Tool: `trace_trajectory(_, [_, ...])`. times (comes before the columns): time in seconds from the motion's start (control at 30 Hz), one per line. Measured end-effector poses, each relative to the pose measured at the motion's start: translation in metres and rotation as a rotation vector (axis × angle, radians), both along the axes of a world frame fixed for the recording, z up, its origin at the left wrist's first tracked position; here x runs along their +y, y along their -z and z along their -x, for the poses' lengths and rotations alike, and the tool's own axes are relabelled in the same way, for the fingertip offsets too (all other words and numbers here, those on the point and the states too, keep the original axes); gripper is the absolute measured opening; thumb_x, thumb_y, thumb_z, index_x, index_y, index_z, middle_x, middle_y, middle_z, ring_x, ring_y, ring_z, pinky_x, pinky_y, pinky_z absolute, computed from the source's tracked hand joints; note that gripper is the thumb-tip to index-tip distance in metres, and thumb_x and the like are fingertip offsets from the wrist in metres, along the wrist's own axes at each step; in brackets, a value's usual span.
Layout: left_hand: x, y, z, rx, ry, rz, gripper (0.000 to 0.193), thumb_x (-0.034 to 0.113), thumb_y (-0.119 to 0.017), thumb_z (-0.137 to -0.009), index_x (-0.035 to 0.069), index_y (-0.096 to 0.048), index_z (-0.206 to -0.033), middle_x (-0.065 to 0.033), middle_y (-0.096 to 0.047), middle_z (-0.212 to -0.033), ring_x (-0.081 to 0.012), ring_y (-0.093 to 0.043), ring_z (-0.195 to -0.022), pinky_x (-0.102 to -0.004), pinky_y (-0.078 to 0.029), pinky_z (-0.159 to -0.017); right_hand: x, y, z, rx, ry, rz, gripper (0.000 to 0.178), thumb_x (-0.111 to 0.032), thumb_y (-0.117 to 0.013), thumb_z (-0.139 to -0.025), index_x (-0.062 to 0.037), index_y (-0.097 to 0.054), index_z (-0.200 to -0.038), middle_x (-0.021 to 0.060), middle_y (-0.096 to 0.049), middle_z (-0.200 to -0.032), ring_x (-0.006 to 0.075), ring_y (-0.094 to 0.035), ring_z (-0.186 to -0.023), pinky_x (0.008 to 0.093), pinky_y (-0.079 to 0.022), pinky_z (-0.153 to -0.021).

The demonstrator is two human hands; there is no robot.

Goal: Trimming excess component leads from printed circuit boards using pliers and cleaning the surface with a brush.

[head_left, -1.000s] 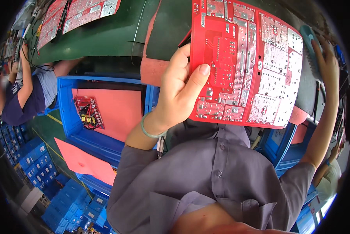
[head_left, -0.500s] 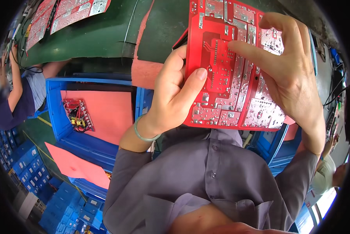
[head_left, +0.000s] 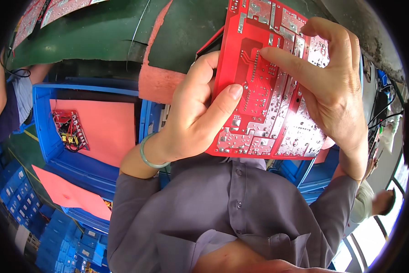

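A large red circuit board [head_left: 268, 91] with silver solder pads is held up in front of me, solder side facing the camera. My left hand [head_left: 195, 113] grips its left edge, thumb pressed across the red face. My right hand [head_left: 327, 86] holds the right side, with the index finger laid across the upper middle of the board. A pale green bangle [head_left: 149, 157] circles my left wrist. My grey buttoned shirt [head_left: 232, 214] fills the lower middle.
A blue crate [head_left: 43, 118] at left holds a pink foam sheet and a smaller red board with components [head_left: 70, 129]. A green mat-covered bench [head_left: 99, 32] lies above, with more boards at top left. Stacked blue crates sit lower left. Another person [head_left: 6, 104] works at far left.
My right hand came from the far right edge onto the board's face, its index finger now across the middle. The board shifted slightly right and closer.
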State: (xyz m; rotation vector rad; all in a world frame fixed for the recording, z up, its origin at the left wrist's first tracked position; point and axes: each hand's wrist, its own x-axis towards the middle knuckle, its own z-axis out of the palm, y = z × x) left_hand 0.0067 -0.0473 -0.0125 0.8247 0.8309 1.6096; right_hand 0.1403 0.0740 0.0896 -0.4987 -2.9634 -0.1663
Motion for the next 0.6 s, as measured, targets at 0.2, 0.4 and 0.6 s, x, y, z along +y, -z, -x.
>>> trace_trajectory(0.2, [0.002, 0.003, -0.001, 0.049, -0.031, -0.021, 0.034, 0.005, -0.045, -0.092, -0.004, -0.035, -0.124, -0.0104, -0.053, -0.110, -0.0107, -0.053, -0.097, -0.0251, -0.044, -0.083, 0.002, 0.003, -0.001, -0.001, -0.002, 0.003, 0.043, -0.001, -0.061, -0.063, -0.0210, -0.069, -0.099, 0.0128, -0.050, -0.107, 0.0296, -0.049, -0.097, 0.0371, -0.042, -0.084])
trace_trajectory(0.4, [0.000, 0.003, 0.001, 0.096, -0.027, -0.025, 0.034, 0.005, -0.044, -0.092, -0.004, -0.034, -0.124, -0.0105, -0.053, -0.110, -0.0109, -0.054, -0.098, -0.0255, -0.045, -0.083, -0.002, -0.001, -0.006, -0.040, -0.014, -0.002, 0.042, -0.003, -0.062, -0.063, -0.0205, -0.069, -0.101, 0.0128, -0.049, -0.107, 0.0283, -0.049, -0.097, 0.0369, -0.042, -0.084])
trace_trajectory(0.6, [0.002, 0.002, 0.002, 0.014, 0.011, -0.021, 0.034, 0.006, -0.044, -0.093, -0.004, -0.034, -0.124, -0.0123, -0.055, -0.112, -0.0117, -0.054, -0.099, -0.0264, -0.045, -0.084, -0.015, -0.003, -0.023, -0.012, 0.024, 0.113, 0.046, -0.006, -0.070, -0.054, -0.0196, -0.070, -0.099, 0.0107, -0.047, -0.103, 0.0261, -0.049, -0.095, 0.0352, -0.040, -0.081])
